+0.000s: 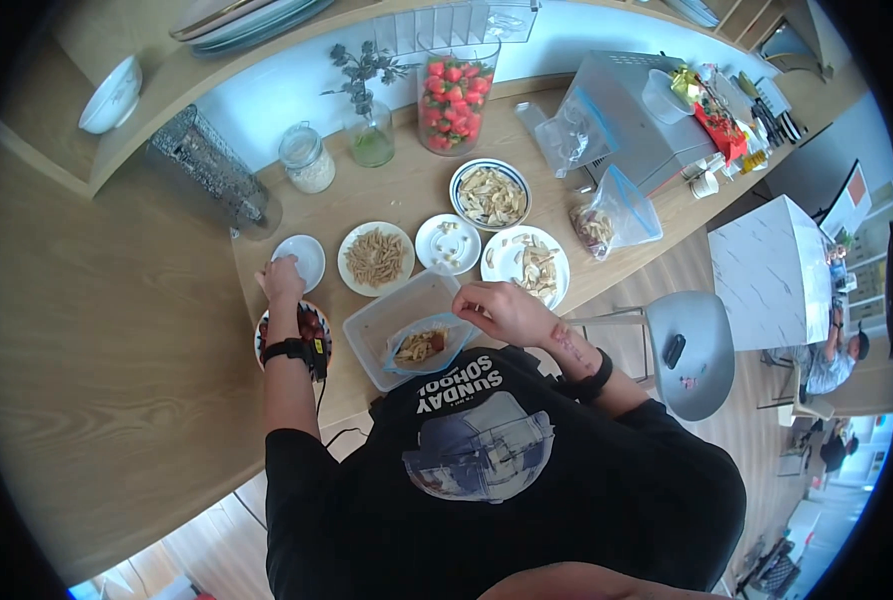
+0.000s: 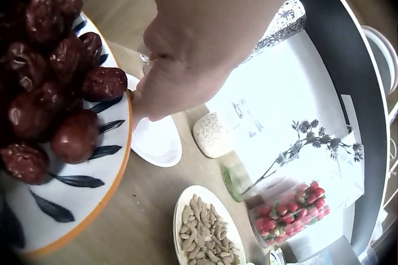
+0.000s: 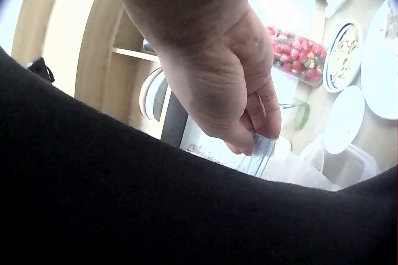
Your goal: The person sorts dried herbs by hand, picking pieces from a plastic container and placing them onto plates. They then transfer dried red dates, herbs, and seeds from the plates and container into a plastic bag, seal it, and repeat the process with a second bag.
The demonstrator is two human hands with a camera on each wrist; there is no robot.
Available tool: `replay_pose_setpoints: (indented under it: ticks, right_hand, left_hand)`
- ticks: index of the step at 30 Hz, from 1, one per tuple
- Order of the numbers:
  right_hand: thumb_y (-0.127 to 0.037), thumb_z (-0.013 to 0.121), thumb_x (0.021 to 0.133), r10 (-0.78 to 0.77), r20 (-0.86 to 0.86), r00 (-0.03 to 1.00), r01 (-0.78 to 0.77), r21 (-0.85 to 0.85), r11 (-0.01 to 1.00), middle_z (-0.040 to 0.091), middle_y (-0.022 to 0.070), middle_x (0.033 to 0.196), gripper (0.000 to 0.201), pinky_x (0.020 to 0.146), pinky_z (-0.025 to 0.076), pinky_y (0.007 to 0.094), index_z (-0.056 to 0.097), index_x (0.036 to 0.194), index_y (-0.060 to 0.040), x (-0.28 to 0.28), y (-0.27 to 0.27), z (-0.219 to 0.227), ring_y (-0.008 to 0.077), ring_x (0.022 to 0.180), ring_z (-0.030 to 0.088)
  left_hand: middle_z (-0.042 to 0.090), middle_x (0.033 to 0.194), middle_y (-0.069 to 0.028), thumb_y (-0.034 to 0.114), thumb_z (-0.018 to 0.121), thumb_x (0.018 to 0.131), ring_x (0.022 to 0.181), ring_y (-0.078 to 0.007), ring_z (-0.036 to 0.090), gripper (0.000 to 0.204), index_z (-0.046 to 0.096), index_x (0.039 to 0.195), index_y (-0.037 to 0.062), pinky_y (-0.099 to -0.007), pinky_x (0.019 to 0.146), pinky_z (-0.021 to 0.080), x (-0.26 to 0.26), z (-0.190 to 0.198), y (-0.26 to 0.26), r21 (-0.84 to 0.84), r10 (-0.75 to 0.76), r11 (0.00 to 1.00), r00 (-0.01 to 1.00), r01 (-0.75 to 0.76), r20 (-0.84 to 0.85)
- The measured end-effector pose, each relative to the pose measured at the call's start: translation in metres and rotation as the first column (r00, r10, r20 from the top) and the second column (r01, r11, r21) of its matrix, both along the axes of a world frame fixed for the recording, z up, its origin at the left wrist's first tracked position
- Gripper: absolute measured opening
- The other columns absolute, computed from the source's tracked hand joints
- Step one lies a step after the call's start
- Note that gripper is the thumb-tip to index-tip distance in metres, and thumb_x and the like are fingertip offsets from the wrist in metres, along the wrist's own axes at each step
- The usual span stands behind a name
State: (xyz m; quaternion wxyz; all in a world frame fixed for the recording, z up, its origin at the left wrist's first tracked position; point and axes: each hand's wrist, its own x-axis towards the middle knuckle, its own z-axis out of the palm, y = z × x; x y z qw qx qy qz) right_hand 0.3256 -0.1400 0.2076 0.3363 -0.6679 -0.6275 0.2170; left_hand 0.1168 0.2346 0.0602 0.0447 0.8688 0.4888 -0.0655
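In the head view, my right hand (image 1: 506, 312) is over the right side of a clear plastic container (image 1: 366, 335). It pinches the blue-edged rim of a zip bag (image 3: 260, 156), whose body (image 1: 454, 335) lies in the container with pale pieces and something reddish inside. My left hand (image 1: 284, 282) is at the left edge of a small white dish (image 1: 309, 262), beyond a patterned bowl of red dates (image 1: 311, 325). In the left wrist view the hand (image 2: 186, 69) hides its own fingertips, and a small shiny bit shows beside it; what it holds cannot be told.
Behind the container stand a plate of pale sticks (image 1: 376, 258), a small plate with little pieces (image 1: 448, 245), a plate of slices (image 1: 556, 270) and a blue-rimmed bowl (image 1: 490, 170). Farther back are a jar (image 1: 308, 165), a vase (image 1: 371, 145) and strawberries (image 1: 454, 105). Another bag (image 1: 621, 215) lies right.
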Motion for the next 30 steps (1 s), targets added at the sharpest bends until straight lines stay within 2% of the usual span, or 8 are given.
replay_pose_setpoints:
  ticks: [2,6,8,12,14,20,26,30]
  right_hand:
    - [-0.007,0.064,0.09,-0.011,-0.004,1.0,0.011,-0.02,1.0,0.068,0.0107,0.089,0.007,0.07,0.053,0.0387,0.062,0.096,-0.0048,-0.003,0.0,0.003,0.0303,0.08,0.068]
    - [-0.007,0.062,0.09,0.001,-0.03,1.0,-0.001,-0.017,1.0,0.066,0.0131,0.087,0.009,0.071,0.052,0.0419,0.059,0.098,-0.0049,-0.004,0.0,0.0,0.034,0.081,0.067]
    - [-0.007,0.062,0.09,-0.001,-0.031,1.0,0.001,-0.006,1.0,0.066,0.0131,0.087,0.009,0.071,0.052,0.0418,0.059,0.098,-0.0048,-0.005,0.0,-0.004,0.0341,0.081,0.067]
    - [-0.008,0.062,0.09,-0.005,-0.041,0.999,0.006,0.003,1.0,0.066,0.0134,0.087,0.009,0.071,0.052,0.0416,0.059,0.098,-0.0042,-0.006,-0.001,-0.003,0.0342,0.081,0.066]
    - [-0.008,0.062,0.09,-0.008,-0.042,0.999,0.008,-0.001,1.0,0.066,0.0135,0.088,0.009,0.071,0.052,0.0416,0.059,0.098,-0.004,-0.006,-0.001,-0.002,0.0343,0.081,0.066]
    - [-0.009,0.064,0.092,-0.013,-0.02,1.0,0.012,-0.018,1.0,0.068,0.0114,0.091,0.009,0.071,0.054,0.0388,0.063,0.099,-0.0041,-0.005,-0.004,-0.005,0.0307,0.081,0.068]
    - [-0.01,0.063,0.092,-0.015,-0.017,1.0,0.014,-0.027,1.0,0.068,0.0114,0.092,0.009,0.072,0.054,0.0392,0.062,0.1,-0.0043,-0.005,-0.006,-0.006,0.0307,0.082,0.068]
    - [-0.01,0.062,0.093,-0.017,-0.028,0.999,0.016,-0.055,0.998,0.068,0.011,0.091,0.009,0.072,0.053,0.0397,0.063,0.1,-0.0047,-0.004,-0.007,-0.009,0.0314,0.083,0.068]
  left_hand:
    - [0.069,0.116,-0.007,0.008,0.073,0.077,0.117,-0.0259,0.059,0.04,0.071,0.114,0.0201,-0.0445,0.098,0.04,-0.006,-0.032,0.02,-0.03,0.009,1.0,0.992,-0.005,0.123]
    - [0.069,0.111,-0.0085,0.009,0.074,0.077,0.112,-0.0268,0.061,0.03,0.071,0.106,0.0144,-0.0443,0.096,0.044,-0.007,-0.028,0.016,-0.078,0.01,0.997,0.984,0.004,0.176]
    - [0.068,0.105,-0.0112,0.008,0.072,0.079,0.108,-0.0284,0.062,0.023,0.071,0.101,0.0094,-0.0437,0.091,0.048,-0.007,-0.021,0.008,0.044,-0.083,0.996,0.971,0.075,0.225]
    - [0.067,0.103,-0.0135,0.003,0.069,0.079,0.102,-0.0309,0.065,0.021,0.07,0.1,0.0062,-0.0421,0.086,0.052,-0.006,-0.026,0.004,0.02,-0.079,0.997,0.947,0.076,0.311]
    - [0.067,0.103,-0.0156,-0.001,0.066,0.081,0.097,-0.0326,0.066,0.021,0.069,0.101,0.0031,-0.0415,0.082,0.054,-0.005,-0.028,0.003,-0.18,0.094,0.984,0.876,-0.009,0.473]
    - [0.067,0.103,-0.0184,-0.001,0.061,0.083,0.093,-0.0338,0.067,0.022,0.07,0.103,0.0015,-0.0417,0.083,0.053,-0.01,-0.022,-0.003,-0.035,-0.092,0.993,0.927,0.112,0.363]
    - [0.068,0.102,-0.0197,-0.009,0.063,0.076,0.096,-0.0357,0.066,0.028,0.07,0.102,0.0004,-0.0425,0.085,0.053,-0.008,-0.025,-0.003,-0.081,0.023,0.997,0.919,0.01,0.394]
    - [0.069,0.098,-0.0181,-0.01,0.065,0.073,0.093,-0.0315,0.069,0.032,0.069,0.103,-0.0004,-0.0389,0.083,0.054,-0.011,-0.019,-0.008,-0.024,-0.03,0.999,0.888,0.046,0.459]
